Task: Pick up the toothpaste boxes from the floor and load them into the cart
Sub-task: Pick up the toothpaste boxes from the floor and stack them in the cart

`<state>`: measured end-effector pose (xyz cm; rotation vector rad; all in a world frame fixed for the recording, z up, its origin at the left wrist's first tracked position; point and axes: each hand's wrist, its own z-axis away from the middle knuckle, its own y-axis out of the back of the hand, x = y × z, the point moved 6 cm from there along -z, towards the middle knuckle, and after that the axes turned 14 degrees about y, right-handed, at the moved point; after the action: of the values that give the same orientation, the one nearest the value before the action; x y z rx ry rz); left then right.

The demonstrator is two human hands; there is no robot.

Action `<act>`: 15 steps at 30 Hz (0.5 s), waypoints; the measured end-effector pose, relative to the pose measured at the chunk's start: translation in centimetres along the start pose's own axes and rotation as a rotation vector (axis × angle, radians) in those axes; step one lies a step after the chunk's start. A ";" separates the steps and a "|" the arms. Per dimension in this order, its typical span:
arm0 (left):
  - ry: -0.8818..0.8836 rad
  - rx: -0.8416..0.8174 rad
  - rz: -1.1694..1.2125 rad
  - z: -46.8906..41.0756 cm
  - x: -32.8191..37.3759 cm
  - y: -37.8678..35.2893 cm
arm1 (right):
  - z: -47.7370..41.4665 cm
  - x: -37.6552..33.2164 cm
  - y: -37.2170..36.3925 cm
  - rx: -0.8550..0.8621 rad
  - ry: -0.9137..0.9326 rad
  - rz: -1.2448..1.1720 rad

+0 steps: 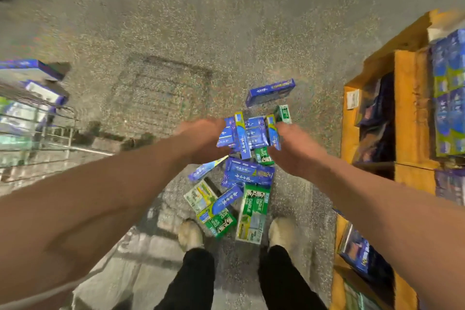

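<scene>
Toothpaste boxes occupy three locations: a bundle held in my hands at the centre of view, a loose pile on the floor below it, and a load already in the cart. The speckled grey floor fills the view from 10 o'clock through 2 o'clock. The yellow wooden racks stand along the edge from 2 o'clock to 5 o'clock and carry blue and green packaged stock. The wire cart sits at 9 o'clock, well apart from the bundle, with blue and white boxes stacked inside and above its rim. The loose pile lies at 6 o'clock from the bundle, just ahead of my feet; it consists of blue, green and white boxes overlapping at mixed angles. The held bundle consists mainly of blue boxes, with green ones at its 1 o'clock and 5 o'clock corners. My left hand grips the bundle at its 9 o'clock side, and my right hand grips it at its 3 o'clock side, so the boxes are clamped between both hands. Motion blur hides the individual fingers. A single blue box lies on the floor at 1 o'clock from the bundle, apart from the pile. My two light shoes stand at 6 o'clock, one on each side of the pile's near end.
</scene>
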<state>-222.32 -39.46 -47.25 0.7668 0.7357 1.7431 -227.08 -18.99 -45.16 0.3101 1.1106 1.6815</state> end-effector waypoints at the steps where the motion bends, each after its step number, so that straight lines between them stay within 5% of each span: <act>1: 0.022 -0.002 -0.003 -2.0 -0.9 -2.4 | -2.3 1.1 -2.0 -0.008 0.011 -0.001; 15: 0.225 -0.107 -0.199 -24.8 -6.1 -31.0 | -28.5 11.3 -26.7 0.027 0.056 -0.063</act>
<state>-222.80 -39.90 -87.38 0.4132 0.8329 1.6874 -234.44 -23.49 -84.89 0.2440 1.1743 1.6293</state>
